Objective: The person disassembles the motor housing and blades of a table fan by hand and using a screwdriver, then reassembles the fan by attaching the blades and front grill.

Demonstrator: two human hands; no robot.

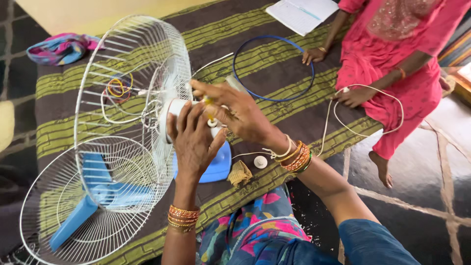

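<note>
White wire guard (132, 113), round and standing on edge, sits directly ahead of the left hand (194, 142), whose palm and fingers are wrapped around the white motor housing (171, 110) at the guard's centre; the fingers are curled close together, gripping it. Just above and to the right of that hand, the right hand (235, 110) comes in over the housing, thumb and forefinger pinched on a small yellow-handled tool (210, 110), likely a screwdriver, though its tip is hidden between the two hands. Gold and orange bangles ring both wrists. Below the left hand lies a pale blue fan base (221, 164), partly covered by the wrist. Further down and left of it, a second wire guard (64, 216) lies flat with blue fan blades (93, 196) resting inside. Just beneath the right wrist sit a small white round cap (260, 162) and a woven tan scrap (239, 172), near each other but apart. Beyond the right hand, a blue ring (273, 68) lies flat on the striped brown and green mat (274, 113). Another person in pink (392, 59) sits past it, one hand on the ring's edge, the other touching a white cord (368, 110). An open notebook (301, 13) lies at the far end of the mat.
</note>
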